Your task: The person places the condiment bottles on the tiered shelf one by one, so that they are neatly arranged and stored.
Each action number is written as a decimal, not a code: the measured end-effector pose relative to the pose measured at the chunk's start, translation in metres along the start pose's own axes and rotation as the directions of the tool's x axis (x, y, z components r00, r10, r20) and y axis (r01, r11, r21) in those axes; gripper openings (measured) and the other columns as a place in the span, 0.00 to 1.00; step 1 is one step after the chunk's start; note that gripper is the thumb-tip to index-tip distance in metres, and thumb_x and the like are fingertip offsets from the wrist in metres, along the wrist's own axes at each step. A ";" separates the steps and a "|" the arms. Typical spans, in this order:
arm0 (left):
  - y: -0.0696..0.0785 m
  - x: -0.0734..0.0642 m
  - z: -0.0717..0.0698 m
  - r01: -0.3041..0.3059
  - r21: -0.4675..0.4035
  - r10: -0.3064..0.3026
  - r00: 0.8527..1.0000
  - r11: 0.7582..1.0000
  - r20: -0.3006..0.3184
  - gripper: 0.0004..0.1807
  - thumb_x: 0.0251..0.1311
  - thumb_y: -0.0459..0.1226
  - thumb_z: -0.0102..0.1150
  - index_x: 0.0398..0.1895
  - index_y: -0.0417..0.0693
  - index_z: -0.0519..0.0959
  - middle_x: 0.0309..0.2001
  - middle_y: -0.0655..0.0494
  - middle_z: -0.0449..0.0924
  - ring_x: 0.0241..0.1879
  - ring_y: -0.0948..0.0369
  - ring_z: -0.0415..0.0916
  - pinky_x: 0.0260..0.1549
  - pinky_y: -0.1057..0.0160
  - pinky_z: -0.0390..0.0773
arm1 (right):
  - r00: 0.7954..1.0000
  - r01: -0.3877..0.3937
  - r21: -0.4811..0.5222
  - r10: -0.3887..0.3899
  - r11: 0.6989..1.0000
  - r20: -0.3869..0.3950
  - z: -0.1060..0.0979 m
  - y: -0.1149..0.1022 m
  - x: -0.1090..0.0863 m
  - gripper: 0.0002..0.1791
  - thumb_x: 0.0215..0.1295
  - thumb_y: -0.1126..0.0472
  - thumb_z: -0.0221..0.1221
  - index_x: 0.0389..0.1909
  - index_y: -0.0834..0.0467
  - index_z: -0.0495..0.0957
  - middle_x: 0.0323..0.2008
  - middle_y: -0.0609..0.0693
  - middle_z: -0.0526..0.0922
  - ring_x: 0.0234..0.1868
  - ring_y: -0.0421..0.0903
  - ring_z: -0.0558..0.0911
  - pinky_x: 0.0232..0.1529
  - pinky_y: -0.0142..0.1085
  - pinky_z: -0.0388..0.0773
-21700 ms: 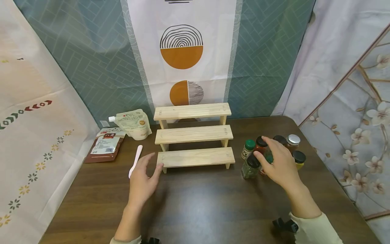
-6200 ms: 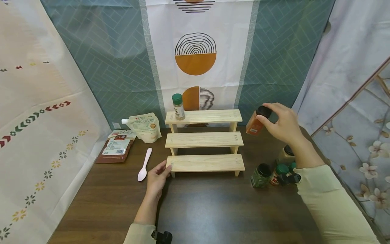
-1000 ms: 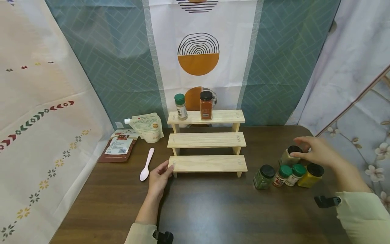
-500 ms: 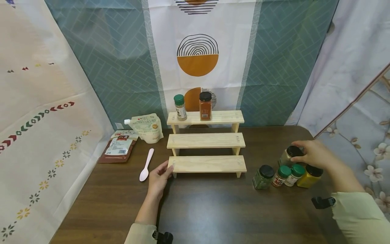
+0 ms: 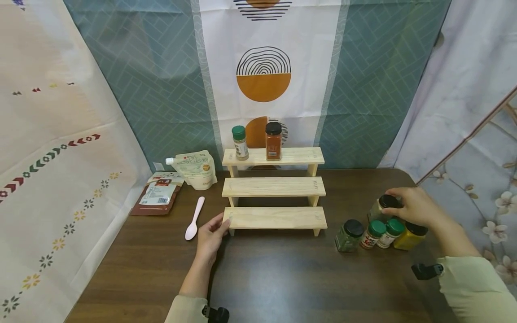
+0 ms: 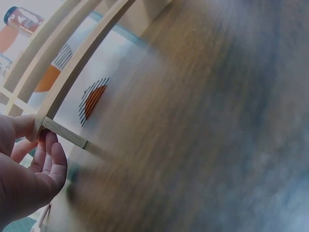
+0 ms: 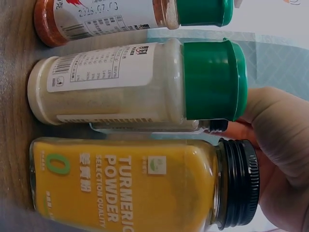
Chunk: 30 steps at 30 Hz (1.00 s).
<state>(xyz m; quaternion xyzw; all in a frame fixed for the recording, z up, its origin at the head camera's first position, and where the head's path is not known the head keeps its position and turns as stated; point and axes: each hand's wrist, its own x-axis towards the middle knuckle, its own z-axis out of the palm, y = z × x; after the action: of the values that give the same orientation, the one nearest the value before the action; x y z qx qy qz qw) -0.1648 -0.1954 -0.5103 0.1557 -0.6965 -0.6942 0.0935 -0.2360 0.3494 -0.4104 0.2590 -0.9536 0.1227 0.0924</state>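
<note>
My left hand (image 5: 211,237) pinches the left end of the lowest step of a three-tier wooden rack (image 5: 274,218); the left wrist view shows thumb and fingers around the board end (image 6: 38,126). My right hand (image 5: 418,207) holds the black lid of a spice jar (image 5: 376,211) with pale contents, standing behind other jars. On the top step stand a green-capped shaker (image 5: 241,146) and an orange-red spice jar (image 5: 273,142). In the right wrist view, a turmeric powder jar (image 7: 120,183) and a green-capped shaker (image 7: 111,82) mostly hide the held jar.
A green herb jar (image 5: 348,237) and another green-capped shaker (image 5: 370,235) stand in the front row at right. On the left are a pink spoon (image 5: 194,220), a brown packet (image 5: 158,195) and a spouted pouch (image 5: 195,168). A fabric backdrop (image 5: 169,89) hangs behind.
The shaker and the orange-red jar have gone from the right-hand group to the top step. My left hand has taken hold of the rack. Lately my right hand has closed on the pale jar's lid.
</note>
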 end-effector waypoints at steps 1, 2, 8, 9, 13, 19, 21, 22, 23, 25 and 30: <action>0.000 0.000 0.000 0.001 0.001 -0.001 1.000 1.000 -0.001 0.20 0.65 0.30 0.65 0.60 0.34 0.79 0.44 0.48 0.83 0.37 0.66 0.78 0.36 0.70 0.79 | 1.000 -0.003 0.007 0.003 1.000 0.000 0.000 0.000 0.000 0.32 0.52 0.53 0.77 0.50 0.71 0.81 0.23 0.51 0.82 0.16 0.36 0.61 0.31 0.49 0.78; 0.000 -0.001 0.000 0.001 0.004 -0.001 1.000 1.000 0.000 0.20 0.65 0.30 0.65 0.60 0.34 0.79 0.44 0.48 0.83 0.37 0.66 0.78 0.36 0.70 0.79 | 1.000 0.000 0.005 0.000 1.000 -0.009 0.001 0.000 0.001 0.32 0.52 0.53 0.77 0.50 0.71 0.81 0.24 0.51 0.82 0.17 0.36 0.63 0.31 0.49 0.79; 0.001 -0.001 0.000 -0.001 0.007 0.001 1.000 1.000 0.006 0.21 0.65 0.30 0.65 0.60 0.34 0.79 0.46 0.46 0.83 0.37 0.65 0.78 0.36 0.70 0.80 | 0.992 0.011 0.027 -0.007 1.000 -0.123 -0.003 -0.001 0.007 0.31 0.50 0.54 0.78 0.50 0.70 0.81 0.35 0.60 0.86 0.26 0.45 0.76 0.31 0.52 0.79; 0.001 -0.001 0.000 -0.001 0.007 0.001 1.000 1.000 0.006 0.21 0.65 0.30 0.65 0.60 0.34 0.79 0.46 0.45 0.83 0.38 0.65 0.78 0.36 0.70 0.79 | 0.990 0.009 0.040 -0.003 0.999 -0.144 -0.004 -0.002 0.008 0.31 0.50 0.55 0.78 0.50 0.70 0.81 0.36 0.61 0.86 0.27 0.48 0.78 0.31 0.53 0.79; 0.001 -0.001 0.000 -0.003 0.013 0.003 1.000 1.000 0.010 0.21 0.66 0.31 0.65 0.61 0.34 0.79 0.48 0.44 0.83 0.38 0.65 0.78 0.37 0.70 0.79 | 0.976 0.004 0.096 0.017 0.995 -0.218 -0.013 -0.009 0.013 0.30 0.52 0.57 0.76 0.52 0.70 0.81 0.41 0.67 0.85 0.34 0.59 0.83 0.34 0.58 0.78; 0.001 -0.002 0.000 -0.012 0.012 0.012 1.000 1.000 0.006 0.20 0.65 0.30 0.65 0.60 0.34 0.79 0.47 0.45 0.83 0.37 0.66 0.78 0.36 0.70 0.80 | 0.959 -0.069 0.206 0.122 0.976 -0.257 -0.026 -0.029 0.025 0.30 0.56 0.56 0.75 0.57 0.65 0.80 0.46 0.67 0.85 0.40 0.65 0.86 0.41 0.55 0.80; 0.002 -0.002 0.000 -0.013 0.011 0.013 1.000 1.000 0.003 0.20 0.65 0.30 0.65 0.60 0.34 0.80 0.46 0.45 0.84 0.37 0.66 0.78 0.36 0.70 0.79 | 0.953 -0.104 0.242 0.167 0.965 -0.252 -0.029 -0.035 0.029 0.29 0.58 0.55 0.74 0.59 0.63 0.80 0.48 0.66 0.85 0.42 0.58 0.88 0.44 0.39 0.81; 0.001 -0.001 0.000 -0.013 0.010 0.013 1.000 1.000 0.003 0.20 0.65 0.30 0.65 0.60 0.34 0.80 0.46 0.45 0.84 0.37 0.66 0.78 0.36 0.70 0.80 | 0.951 -0.105 0.257 0.173 0.961 -0.256 -0.031 -0.038 0.032 0.29 0.59 0.55 0.74 0.59 0.62 0.80 0.48 0.65 0.85 0.42 0.52 0.88 0.43 0.31 0.79; 0.001 -0.002 0.000 -0.013 0.011 0.013 1.000 1.000 0.004 0.21 0.65 0.30 0.65 0.60 0.34 0.79 0.46 0.45 0.84 0.37 0.66 0.78 0.36 0.70 0.80 | 0.949 -0.108 0.270 0.181 0.957 -0.260 -0.032 -0.041 0.034 0.29 0.59 0.55 0.74 0.59 0.61 0.80 0.49 0.65 0.85 0.42 0.46 0.88 0.43 0.24 0.75; 0.001 -0.001 -0.001 -0.013 0.010 0.013 1.000 1.000 0.003 0.20 0.65 0.30 0.66 0.60 0.33 0.79 0.46 0.45 0.84 0.37 0.67 0.78 0.36 0.70 0.80 | 0.944 -0.091 0.285 0.174 0.954 -0.281 -0.035 -0.046 0.039 0.28 0.59 0.56 0.73 0.59 0.61 0.80 0.48 0.65 0.85 0.41 0.42 0.87 0.40 0.13 0.65; 0.001 -0.002 -0.001 -0.012 0.006 0.012 1.000 1.000 0.003 0.21 0.65 0.31 0.66 0.60 0.34 0.80 0.46 0.45 0.84 0.37 0.67 0.79 0.36 0.71 0.80 | 0.936 -0.028 0.294 0.129 0.955 -0.328 -0.041 -0.058 0.053 0.27 0.62 0.59 0.71 0.59 0.65 0.79 0.48 0.67 0.84 0.39 0.62 0.87 0.38 0.11 0.65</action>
<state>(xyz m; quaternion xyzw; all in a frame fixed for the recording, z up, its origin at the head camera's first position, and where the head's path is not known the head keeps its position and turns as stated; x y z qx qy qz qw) -0.1628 -0.1954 -0.5093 0.1507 -0.6995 -0.6919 0.0961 -0.2462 0.2870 -0.3477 0.2057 -0.9047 0.3057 0.2138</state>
